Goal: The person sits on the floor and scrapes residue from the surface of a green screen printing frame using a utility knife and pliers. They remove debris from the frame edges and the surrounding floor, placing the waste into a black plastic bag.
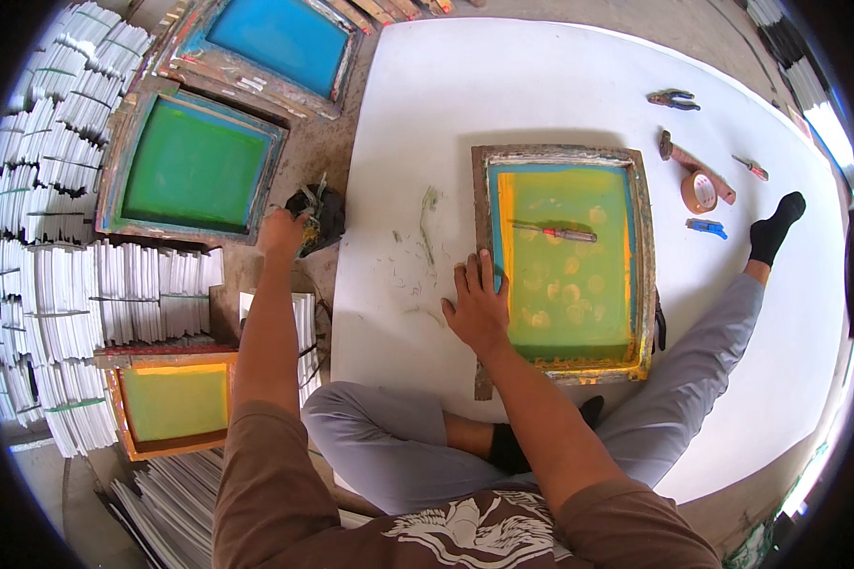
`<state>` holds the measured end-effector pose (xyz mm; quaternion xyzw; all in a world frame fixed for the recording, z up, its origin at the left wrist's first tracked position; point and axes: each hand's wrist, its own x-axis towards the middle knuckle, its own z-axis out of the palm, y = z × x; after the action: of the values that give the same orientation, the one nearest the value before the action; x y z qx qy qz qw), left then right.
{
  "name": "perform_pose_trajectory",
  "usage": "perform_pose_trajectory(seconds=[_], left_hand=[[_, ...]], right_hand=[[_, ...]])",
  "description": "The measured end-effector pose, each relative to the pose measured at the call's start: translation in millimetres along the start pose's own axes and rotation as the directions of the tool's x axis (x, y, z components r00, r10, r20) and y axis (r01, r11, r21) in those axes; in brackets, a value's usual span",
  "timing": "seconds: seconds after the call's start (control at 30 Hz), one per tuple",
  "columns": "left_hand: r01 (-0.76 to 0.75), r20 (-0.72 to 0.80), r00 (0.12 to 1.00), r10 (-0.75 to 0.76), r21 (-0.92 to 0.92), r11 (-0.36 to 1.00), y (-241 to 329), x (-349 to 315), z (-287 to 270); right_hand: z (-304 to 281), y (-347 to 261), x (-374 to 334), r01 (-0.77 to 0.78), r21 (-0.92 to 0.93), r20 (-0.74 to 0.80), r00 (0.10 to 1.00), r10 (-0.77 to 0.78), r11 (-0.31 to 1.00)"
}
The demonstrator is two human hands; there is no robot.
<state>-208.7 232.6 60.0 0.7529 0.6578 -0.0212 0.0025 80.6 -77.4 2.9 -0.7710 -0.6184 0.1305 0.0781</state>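
My left hand (pixel 283 232) reaches out to the left, its fingers curled at the edge of a small black bag (pixel 328 220) with scraps poking out of its top. What the fingers hold, if anything, is too small to make out. My right hand (pixel 479 305) lies with fingers apart on the left side of a wooden screen-printing frame (pixel 647 256). This frame has yellow-green mesh with pale round spots, and its border is stained with paint. On the mesh rests a screwdriver (pixel 569 234) with a reddish handle.
Pliers (pixel 674 99), a hammer (pixel 697 163), a tape roll (pixel 699 192), another screwdriver (pixel 751 168) and a blue cutter (pixel 706 228) lie on the white board (pixel 408 114). Leftward are green (pixel 194 166), blue (pixel 280 40) and yellow (pixel 176 400) screen frames, beside stacked paper (pixel 62 294). My legs lie in front.
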Motion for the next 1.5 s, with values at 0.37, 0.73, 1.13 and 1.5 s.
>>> perform_pose_trajectory(seconds=[0.37,0.73,1.13,1.5], left_hand=[[-0.214,0.078,0.97,0.23,-0.177,0.961,190.0,-99.5,32.4],[-0.266,-0.114,0.963,0.245,-0.23,0.936,176.0,-135.9,51.5],[0.043,0.073,0.996,0.046,-0.879,0.475,247.5,-321.3,37.6],[-0.021,0.088,0.987,0.137,-0.765,0.644,242.1,-358.2,47.7]], right_hand=[[0.7,-0.5,1.7,0.004,0.054,-0.012,1.0,-0.003,0.999],[0.7,-1.9,-2.0,0.013,0.095,-0.021,1.0,-0.011,0.995],[12.2,11.6,-6.6,0.079,0.32,-0.431,0.9,0.07,0.944],[3.2,77.5,-87.4,-0.253,0.514,-0.015,0.952,0.304,0.819]])
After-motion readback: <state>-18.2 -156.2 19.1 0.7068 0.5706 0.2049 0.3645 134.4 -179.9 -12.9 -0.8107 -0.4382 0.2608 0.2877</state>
